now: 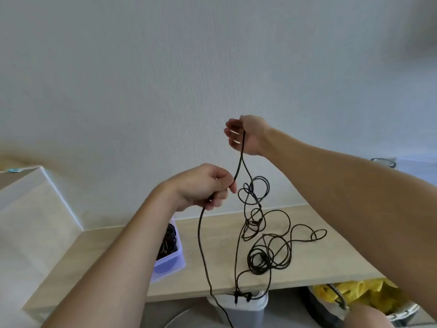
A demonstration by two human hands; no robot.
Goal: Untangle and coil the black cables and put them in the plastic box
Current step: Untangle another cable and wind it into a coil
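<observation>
Over the pale counter [212, 268], the left hand [203, 188] and the higher right hand [246, 136] each clench the black cable [240, 162], steep between them; its tangle [260, 256] lies beneath, right of the plastic box [170, 262].

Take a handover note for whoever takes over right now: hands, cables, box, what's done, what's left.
Left hand grips the black cable low; right hand holds it raised above.
Tangle lies on the table, strands hanging over the front edge.
Plastic box at the table's left holds coiled cables: done.
Left: untangle this one, coil it, box it.
</observation>
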